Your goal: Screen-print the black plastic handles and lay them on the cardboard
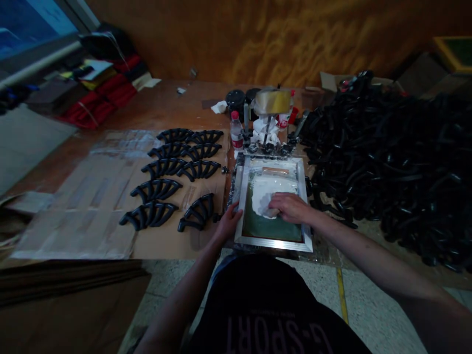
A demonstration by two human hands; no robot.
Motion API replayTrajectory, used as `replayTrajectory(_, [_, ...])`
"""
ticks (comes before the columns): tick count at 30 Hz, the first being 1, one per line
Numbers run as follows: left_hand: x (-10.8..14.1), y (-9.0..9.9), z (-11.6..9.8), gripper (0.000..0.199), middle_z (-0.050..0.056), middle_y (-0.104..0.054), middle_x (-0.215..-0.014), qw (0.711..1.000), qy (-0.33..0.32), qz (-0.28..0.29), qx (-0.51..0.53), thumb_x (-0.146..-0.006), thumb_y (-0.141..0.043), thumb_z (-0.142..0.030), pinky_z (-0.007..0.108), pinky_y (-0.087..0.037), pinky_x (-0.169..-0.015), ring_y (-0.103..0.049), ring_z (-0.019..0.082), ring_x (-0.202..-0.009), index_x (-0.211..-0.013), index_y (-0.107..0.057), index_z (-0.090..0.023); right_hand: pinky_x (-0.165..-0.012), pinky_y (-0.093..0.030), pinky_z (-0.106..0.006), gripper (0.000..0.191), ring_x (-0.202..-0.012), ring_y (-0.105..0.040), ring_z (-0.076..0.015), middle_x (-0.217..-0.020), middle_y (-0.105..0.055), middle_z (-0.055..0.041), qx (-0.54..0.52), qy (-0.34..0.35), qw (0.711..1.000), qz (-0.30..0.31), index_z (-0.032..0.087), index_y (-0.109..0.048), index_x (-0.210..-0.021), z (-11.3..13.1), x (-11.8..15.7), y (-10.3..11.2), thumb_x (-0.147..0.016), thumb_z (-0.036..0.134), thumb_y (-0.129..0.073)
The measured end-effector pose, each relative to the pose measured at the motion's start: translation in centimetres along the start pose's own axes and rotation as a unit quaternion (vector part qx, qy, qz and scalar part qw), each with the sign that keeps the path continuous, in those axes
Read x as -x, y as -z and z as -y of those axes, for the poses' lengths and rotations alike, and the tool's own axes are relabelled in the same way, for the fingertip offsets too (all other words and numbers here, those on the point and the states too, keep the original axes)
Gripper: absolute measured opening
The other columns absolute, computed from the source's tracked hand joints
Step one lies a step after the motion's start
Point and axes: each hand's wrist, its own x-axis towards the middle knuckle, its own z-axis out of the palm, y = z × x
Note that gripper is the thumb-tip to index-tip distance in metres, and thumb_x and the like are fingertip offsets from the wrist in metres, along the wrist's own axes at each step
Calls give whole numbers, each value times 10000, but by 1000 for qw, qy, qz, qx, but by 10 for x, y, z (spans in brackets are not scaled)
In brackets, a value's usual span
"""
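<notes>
A silkscreen frame (275, 244) with a bright metal rim and green mesh lies in front of me. White ink (271, 187) is spread over the mesh's upper and middle part. My right hand (289, 207) is closed on a crumpled white wipe (266, 205), pressed to the mesh at the ink's lower edge; whether it is paper or cloth I cannot tell. At the frame's left side, my left hand (230, 222) grips the rim. Across the top of the mesh, within the ink, lies a tan squeegee-like strip (275, 171).
Black curved, ribbed parts (149, 215) lie in rows on cardboard (92, 211) to the left. A large heap of black parts (398, 162) covers the right side. Behind the frame stand a red-capped bottle (236, 132), dark tubs (235, 101) and a clamp stand (268, 130).
</notes>
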Motion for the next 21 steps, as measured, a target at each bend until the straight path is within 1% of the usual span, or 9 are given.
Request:
replayTrajectory(4, [5,-1,-7,623,34,-686,-782,1000,0,-7,-2,-822,-643,-440,246,-498,-598,-626,156,-667,-1354,-512,-143,-770,-394,-323,203,-885,-538,-226,-907,-660,-82,32,-70,995,-63,184,-657,-920,2,-5,-5,-804,100,-514])
replayTrajectory(6, [6,-2,-8,619,26,-672,-754,1000,0,-11,-8,-826,-634,-442,237,-487,-570,-614,151,-645,-1355,-511,-145,-794,-404,-341,258,-916,-537,-239,-966,-663,-108,34,-47,996,-72,165,-663,-984,6,1,-14,-788,80,-519])
replayTrajectory(8, [6,-2,-7,603,27,-667,-754,1000,-1,-14,-19,-840,-613,-436,233,-482,-563,-612,151,-649,-1356,-509,-141,-790,-419,-339,267,-912,-549,-236,-948,-669,-102,17,-18,997,-67,169,-667,-999,8,7,-19,-785,81,-534])
replayTrajectory(10, [7,-2,-8,595,36,-674,-787,1000,-1,-10,-28,-859,-583,-429,236,-485,-574,-618,152,-665,-1372,-492,-143,-781,-435,-324,226,-900,-573,-226,-910,-675,-82,4,-27,997,-75,182,-675,-1000,5,4,-16,-819,123,-553])
replayTrajectory(12, [8,0,-13,634,42,-685,-822,1000,10,8,-26,-870,-563,-431,251,-495,-594,-627,158,-675,-1425,-427,-158,-788,-452,-312,253,-927,-597,-221,-959,-688,-74,3,-71,992,-104,197,-665,-1102,-2,-11,-4,-866,215,-575])
replayTrajectory(14, [13,3,-24,693,49,-698,-869,1000,11,23,-17,-872,-555,-450,269,-508,-630,-639,169,-710,-1476,-351,-180,-801,-469,-311,397,-967,-611,-223,-1052,-692,-69,16,-136,981,-141,228,-596,-1275,-14,-31,14,-888,314,-592])
replayTrajectory(16, [20,8,-42,673,60,-702,-964,999,-23,15,-18,-870,-555,-485,276,-514,-694,-646,180,-806,-1455,-399,-193,-794,-485,-320,510,-954,-624,-230,-1088,-691,-66,35,-198,964,-174,262,-528,-1370,-32,-42,36,-883,393,-603])
replayTrajectory(18, [27,11,-66,567,53,-693,-979,997,-72,-11,-31,-879,-517,-547,263,-503,-699,-631,176,-831,-1314,-569,-187,-791,-494,-336,470,-912,-633,-231,-1069,-695,-73,37,-244,942,-229,254,-571,-1331,-56,-36,57,-895,429,-566])
replayTrajectory(21, [33,11,-108,602,20,-641,-736,993,-105,-47,-17,-900,-377,-650,238,-450,-562,-572,138,-635,-1049,-696,-161,-783,-498,-354,389,-829,-634,-219,-960,-704,-87,-4,-329,880,-344,178,-660,-1168,-94,1,73,-944,397,-428])
